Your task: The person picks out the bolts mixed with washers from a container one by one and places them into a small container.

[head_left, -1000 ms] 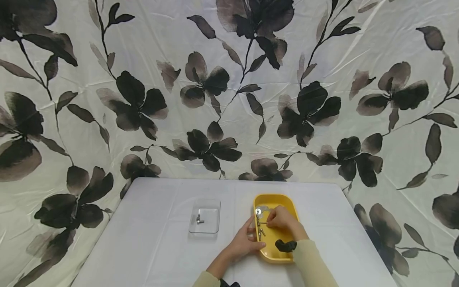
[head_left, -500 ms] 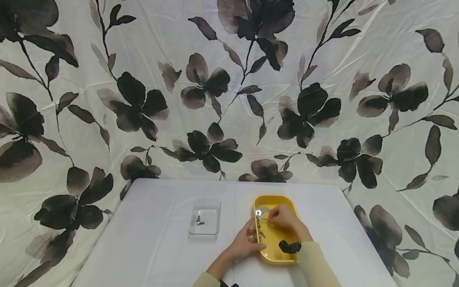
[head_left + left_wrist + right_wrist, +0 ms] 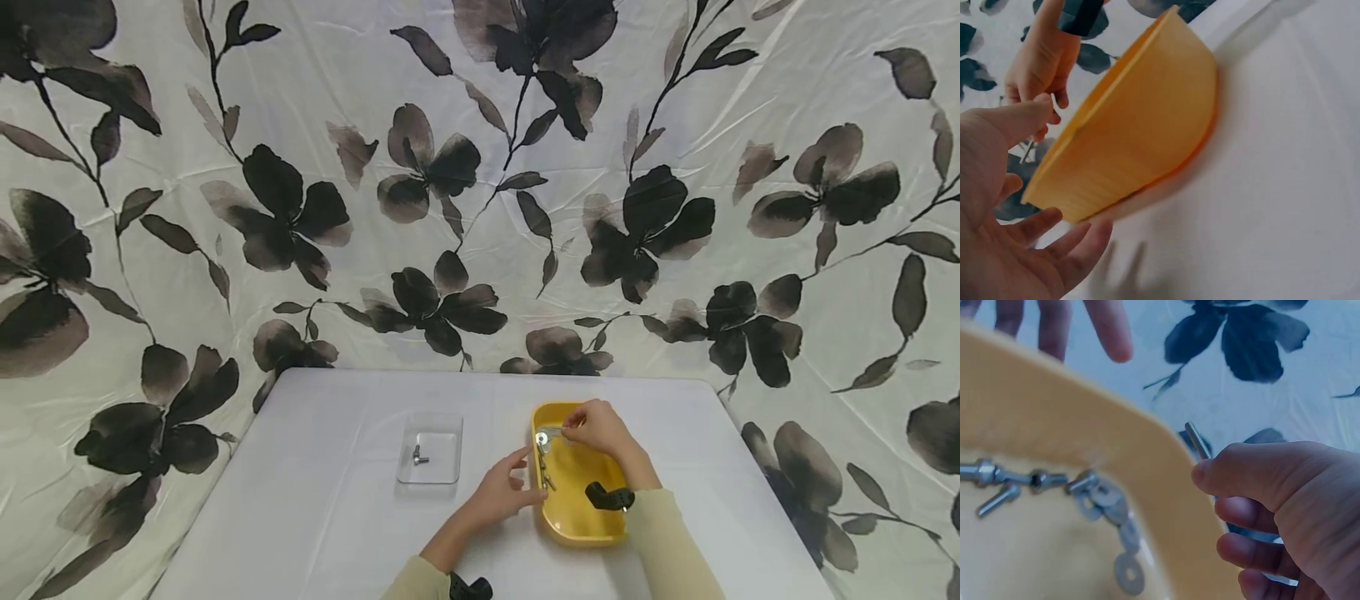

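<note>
My right hand (image 3: 603, 432) is over the far end of the yellow tray (image 3: 581, 517), pinching a metal bolt (image 3: 1197, 440) between thumb and fingers. Its threaded end points up past the thumb in the right wrist view. Below it, several flat washers (image 3: 1129, 572) lie along the tray's end, and more bolts (image 3: 999, 499) rest against the long wall. My left hand (image 3: 497, 493) is at the tray's left side, fingers spread and loosely bent, holding nothing. In the left wrist view its fingers (image 3: 1088, 250) are close to the tray's outer wall; contact is unclear.
A clear plastic box (image 3: 427, 482) stands left of the tray with a couple of small bolts (image 3: 419, 457) inside. Both sit on a white-covered table (image 3: 322, 500). Floral fabric (image 3: 420, 167) hangs behind the table's far edge.
My right hand has risen from the tray floor toward its far end, carrying the bolt. My left hand has loosened from the tray's side and shifted slightly left.
</note>
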Demonstrator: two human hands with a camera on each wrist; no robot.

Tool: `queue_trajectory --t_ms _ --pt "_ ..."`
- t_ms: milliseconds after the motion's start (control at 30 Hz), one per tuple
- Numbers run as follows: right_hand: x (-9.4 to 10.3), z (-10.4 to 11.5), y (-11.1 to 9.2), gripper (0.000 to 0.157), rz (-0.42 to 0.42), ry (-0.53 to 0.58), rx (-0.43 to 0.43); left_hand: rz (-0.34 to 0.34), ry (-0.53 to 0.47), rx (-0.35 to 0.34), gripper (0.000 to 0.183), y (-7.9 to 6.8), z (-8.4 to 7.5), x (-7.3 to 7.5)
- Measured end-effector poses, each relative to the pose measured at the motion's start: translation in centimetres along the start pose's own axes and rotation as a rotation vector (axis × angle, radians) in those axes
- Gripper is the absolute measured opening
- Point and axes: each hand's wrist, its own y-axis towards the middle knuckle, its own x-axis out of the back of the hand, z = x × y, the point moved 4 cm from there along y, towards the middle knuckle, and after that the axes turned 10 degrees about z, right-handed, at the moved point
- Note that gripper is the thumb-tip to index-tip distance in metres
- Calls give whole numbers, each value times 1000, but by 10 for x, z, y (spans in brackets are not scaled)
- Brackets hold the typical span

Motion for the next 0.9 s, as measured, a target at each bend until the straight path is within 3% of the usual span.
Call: queue_trajectory --t_ms 233,500,733,900 --pt "11 17 3 9 -43 -11 115 -27 119 -55 69 -7 -24 30" --pt "16 38 11 8 -51 20 140 -62 252 -70 67 -19 -42 71" --pt "16 54 19 7 -15 28 172 -87 408 -80 59 -37 -39 108" --pt "14 61 21 6 1 37 187 -146 477 -45 56 -48 -30 132"
